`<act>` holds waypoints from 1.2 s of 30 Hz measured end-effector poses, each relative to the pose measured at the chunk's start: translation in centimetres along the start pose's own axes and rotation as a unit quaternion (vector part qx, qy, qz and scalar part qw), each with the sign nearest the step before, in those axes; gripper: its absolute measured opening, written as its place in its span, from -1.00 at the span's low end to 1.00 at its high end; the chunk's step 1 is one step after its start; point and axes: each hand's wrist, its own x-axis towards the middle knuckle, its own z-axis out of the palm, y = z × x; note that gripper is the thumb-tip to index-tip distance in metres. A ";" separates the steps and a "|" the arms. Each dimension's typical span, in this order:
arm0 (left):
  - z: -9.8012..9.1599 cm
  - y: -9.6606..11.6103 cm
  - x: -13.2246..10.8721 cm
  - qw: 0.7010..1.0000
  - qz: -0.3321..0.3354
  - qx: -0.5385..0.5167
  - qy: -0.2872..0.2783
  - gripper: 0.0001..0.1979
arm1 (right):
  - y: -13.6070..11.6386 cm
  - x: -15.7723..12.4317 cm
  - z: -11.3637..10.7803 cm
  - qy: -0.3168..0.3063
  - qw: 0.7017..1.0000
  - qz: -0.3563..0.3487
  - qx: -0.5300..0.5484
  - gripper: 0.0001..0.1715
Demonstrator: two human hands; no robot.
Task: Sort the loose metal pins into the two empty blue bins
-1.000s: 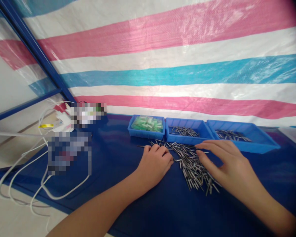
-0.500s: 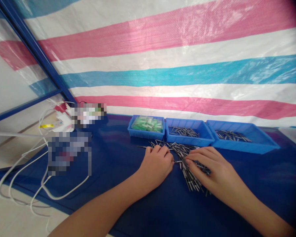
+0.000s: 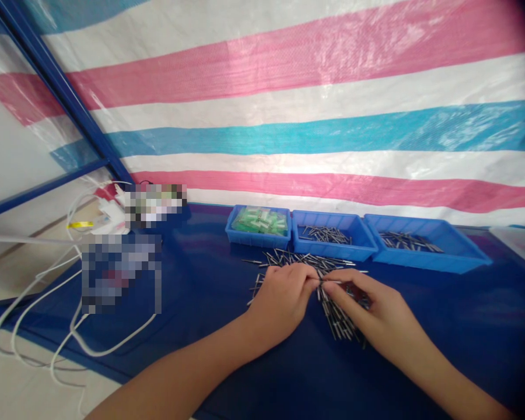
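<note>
Over a loose heap of thin metal rods on the blue table, both of my hands meet fingertip to fingertip. My left hand is closed in a pinch at one end of a thin metal rod. Thumb and forefinger of my right hand are closed on the same slim piece from the other side. Most of this rod is covered by fingers, so its exact kind is unclear. More rods stick out behind and left of my left hand.
Behind the heap stand three blue bins: a left bin with bagged green pieces, a middle bin and a right bin with metal rods. White cables and blurred items lie left. A striped sheet hangs behind.
My left hand has rotated and come up to the right fingertips, baring rods on its left. My right hand has shifted slightly, and the fingertips of both hands now meet at the rod.
</note>
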 end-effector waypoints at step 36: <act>-0.2 0.2 0.1 0.979 -0.039 -0.201 -0.019 -0.71 | -0.9 -0.3 -1.3 0.020 0.999 -0.007 0.036 -0.77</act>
